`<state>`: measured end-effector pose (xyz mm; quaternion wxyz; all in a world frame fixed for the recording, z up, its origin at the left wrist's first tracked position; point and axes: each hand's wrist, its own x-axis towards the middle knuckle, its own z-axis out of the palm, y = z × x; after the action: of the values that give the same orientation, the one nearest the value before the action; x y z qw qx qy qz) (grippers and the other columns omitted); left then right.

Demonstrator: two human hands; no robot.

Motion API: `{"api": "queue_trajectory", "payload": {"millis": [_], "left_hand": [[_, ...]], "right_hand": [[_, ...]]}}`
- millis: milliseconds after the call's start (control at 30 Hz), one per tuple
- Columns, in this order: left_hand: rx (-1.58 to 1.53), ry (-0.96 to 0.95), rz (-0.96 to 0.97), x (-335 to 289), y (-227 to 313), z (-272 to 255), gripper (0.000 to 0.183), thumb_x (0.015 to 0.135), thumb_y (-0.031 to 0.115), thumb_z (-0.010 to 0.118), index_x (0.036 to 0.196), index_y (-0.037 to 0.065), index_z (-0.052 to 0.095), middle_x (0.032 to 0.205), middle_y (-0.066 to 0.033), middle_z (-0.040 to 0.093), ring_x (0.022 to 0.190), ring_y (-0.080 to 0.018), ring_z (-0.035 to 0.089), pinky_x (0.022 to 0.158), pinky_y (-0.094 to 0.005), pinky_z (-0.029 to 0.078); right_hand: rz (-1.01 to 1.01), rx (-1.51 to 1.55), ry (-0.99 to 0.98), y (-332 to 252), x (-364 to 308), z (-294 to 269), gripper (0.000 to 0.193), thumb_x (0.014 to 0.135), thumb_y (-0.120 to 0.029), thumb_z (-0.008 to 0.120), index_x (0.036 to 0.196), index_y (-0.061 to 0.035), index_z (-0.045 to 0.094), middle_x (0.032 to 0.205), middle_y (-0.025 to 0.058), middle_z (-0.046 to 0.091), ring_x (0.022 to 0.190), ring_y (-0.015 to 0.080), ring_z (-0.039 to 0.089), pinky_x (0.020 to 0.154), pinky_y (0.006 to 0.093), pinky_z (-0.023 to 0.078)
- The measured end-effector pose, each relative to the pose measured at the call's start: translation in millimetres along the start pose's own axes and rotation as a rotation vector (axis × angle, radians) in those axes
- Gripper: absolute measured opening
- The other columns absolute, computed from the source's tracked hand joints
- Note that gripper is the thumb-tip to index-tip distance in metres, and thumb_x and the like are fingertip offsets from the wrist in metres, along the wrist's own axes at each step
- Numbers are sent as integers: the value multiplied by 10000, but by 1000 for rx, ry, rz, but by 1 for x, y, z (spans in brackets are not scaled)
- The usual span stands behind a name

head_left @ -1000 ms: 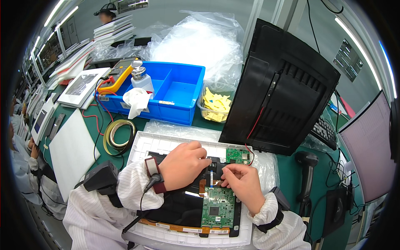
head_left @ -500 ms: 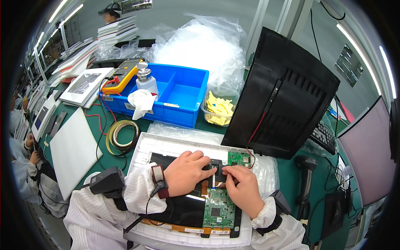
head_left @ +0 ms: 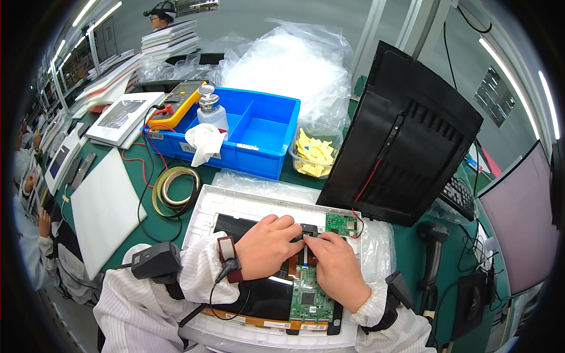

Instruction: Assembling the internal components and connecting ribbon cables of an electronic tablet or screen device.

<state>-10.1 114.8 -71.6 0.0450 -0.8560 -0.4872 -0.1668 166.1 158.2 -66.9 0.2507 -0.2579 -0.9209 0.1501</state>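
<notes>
Clock centred on the meeting fingertips, 12 toward the upper edge. Left hand (head_left: 266, 247) at 8, right hand (head_left: 339, 272) at 5; both are over a black panel (head_left: 268, 297) lying in a white frame (head_left: 253, 203). Thumbs and index fingers are drawn in, the two hands' tips nearly meeting at the upper end of a white flat cable (head_left: 305, 256). Whether either hand pinches the cable: can't make out, the fingers cover that end. Cable runs down toward 6, to a green circuit board (head_left: 311, 299) on the panel. Orange strip (head_left: 253, 320) follows the panel's near edge, about 7.

Small green board (head_left: 340, 223) at 2, in the frame's far right corner; red wire (head_left: 366, 183) leads from it to a large black casing (head_left: 406, 141), tilted up between 1 and 2. Left wrist wears a dark red band (head_left: 230, 256) with a black lead.

Surroundings: tape rolls (head_left: 176, 191) near 10; white foam sheet (head_left: 106, 215) at 9. Blue bin (head_left: 265, 159) at 11, holding a pump-topped bottle (head_left: 213, 116); white tissue (head_left: 204, 144) hangs over its near wall. Clear tub of yellow slips (head_left: 313, 152) at 12. Handheld scanner (head_left: 433, 253) at 3.
</notes>
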Motion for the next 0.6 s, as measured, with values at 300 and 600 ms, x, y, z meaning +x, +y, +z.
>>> {"api": "queue_trajectory", "payload": {"millis": [300,600], "left_hand": [[-79,238,-95,2,-8,4,123,593,31,565,696,77,614,777,-29,537,805,-209,506,703,-320,410],[-41,199,-101,0,-8,6,63,626,69,555,671,72,599,750,-33,524,807,-196,489,683,-315,400]], "right_hand": [[-19,3,67,7,-1,3,325,652,29,552,972,-19,583,870,108,607,957,301,517,797,373,422],[-9,27,32,7,0,4,335,657,31,543,990,-2,573,887,115,605,973,299,510,813,383,411]]}}
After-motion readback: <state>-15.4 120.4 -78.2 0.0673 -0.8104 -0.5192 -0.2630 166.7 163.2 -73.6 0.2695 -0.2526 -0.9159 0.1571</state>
